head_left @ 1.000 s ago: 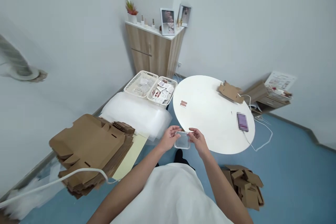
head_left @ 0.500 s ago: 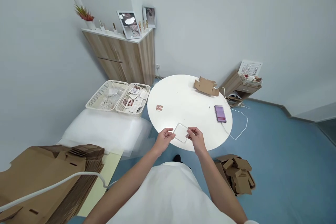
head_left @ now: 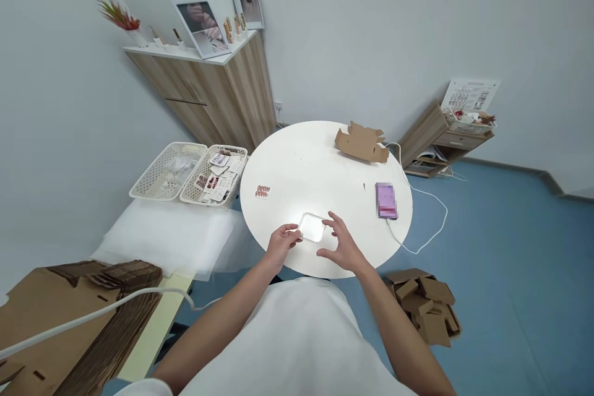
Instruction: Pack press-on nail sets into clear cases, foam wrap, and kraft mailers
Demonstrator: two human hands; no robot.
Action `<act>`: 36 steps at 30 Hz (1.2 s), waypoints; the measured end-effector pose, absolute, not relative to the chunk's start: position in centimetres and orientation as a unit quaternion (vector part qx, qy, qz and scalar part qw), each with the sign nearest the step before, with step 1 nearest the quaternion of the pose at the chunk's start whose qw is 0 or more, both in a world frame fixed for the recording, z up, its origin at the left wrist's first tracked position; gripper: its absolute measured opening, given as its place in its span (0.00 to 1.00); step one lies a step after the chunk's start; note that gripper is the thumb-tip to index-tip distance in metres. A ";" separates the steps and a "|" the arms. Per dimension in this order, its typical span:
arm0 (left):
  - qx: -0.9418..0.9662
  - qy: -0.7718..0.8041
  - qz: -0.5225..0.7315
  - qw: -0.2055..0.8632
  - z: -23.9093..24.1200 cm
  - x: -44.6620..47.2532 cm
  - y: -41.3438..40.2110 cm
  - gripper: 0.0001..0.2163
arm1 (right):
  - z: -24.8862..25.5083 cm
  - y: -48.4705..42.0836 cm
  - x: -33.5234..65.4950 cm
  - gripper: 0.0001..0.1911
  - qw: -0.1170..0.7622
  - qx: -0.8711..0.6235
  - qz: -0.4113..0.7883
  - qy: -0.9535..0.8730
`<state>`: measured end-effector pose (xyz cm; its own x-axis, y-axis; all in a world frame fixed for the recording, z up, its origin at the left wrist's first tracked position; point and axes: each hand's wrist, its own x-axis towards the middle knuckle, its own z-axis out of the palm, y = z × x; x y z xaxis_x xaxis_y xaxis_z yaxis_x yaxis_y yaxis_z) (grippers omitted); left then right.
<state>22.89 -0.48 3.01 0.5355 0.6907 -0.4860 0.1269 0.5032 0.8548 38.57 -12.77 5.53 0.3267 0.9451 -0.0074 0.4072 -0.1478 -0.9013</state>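
Observation:
A clear, flat, square plastic case [head_left: 312,227] is held above the near part of the round white table [head_left: 320,179]. My left hand [head_left: 282,244] pinches its left edge between thumb and fingers. To the right of the case, my right hand [head_left: 342,244] is open, thumb and fingers spread apart, close to the right edge. A small set of reddish press-on nails [head_left: 262,192] lies on the left side of the table. Whether anything is inside the case cannot be made out.
An unfolded cardboard box [head_left: 362,142] and a purple-screened phone [head_left: 386,201] with a white cable lie on the table. Two white baskets [head_left: 185,195] stand at left, above stacked flat cardboard [head_left: 60,322]. Small boxes [head_left: 424,306] fill a carton on the floor.
My right hand has let go of the case's right edge and spread its fingers. My left hand still holds the case. The view has shifted slightly.

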 end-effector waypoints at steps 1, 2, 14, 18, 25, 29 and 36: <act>0.463 0.440 0.182 0.748 3.0 23.2 -0.7 0.21 | 5.3 -12.9 38.9 0.37 0.419 -0.689 0.311 -0.503; 0.465 0.436 0.176 0.750 3.0 23.6 -0.9 0.22 | 5.1 -12.9 39.2 0.36 0.415 -0.687 0.311 -0.510; 0.662 0.232 0.063 0.710 3.4 25.1 2.6 0.46 | 4.9 -12.1 40.2 0.27 0.491 -0.666 0.321 -0.460; 0.697 0.170 0.045 0.695 4.4 25.6 4.0 0.37 | 5.9 -11.3 39.6 0.25 0.491 -0.668 0.317 -0.461; 0.685 0.133 0.033 0.715 4.8 24.8 5.7 0.37 | 6.2 -10.4 37.8 0.26 0.501 -0.673 0.315 -0.444; 0.683 0.130 0.020 0.719 4.7 24.3 6.3 0.35 | 5.9 -10.3 36.6 0.25 0.501 -0.690 0.309 -0.422; 0.671 0.121 0.018 0.731 4.5 24.0 6.6 0.35 | 5.5 -10.1 35.5 0.34 0.537 -0.677 0.325 -0.384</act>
<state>24.03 6.55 4.49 0.9700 0.1889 -0.1531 0.1365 0.0979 0.9858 35.54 -10.13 5.51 0.4944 0.8688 -0.0270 0.1714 -0.1279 -0.9769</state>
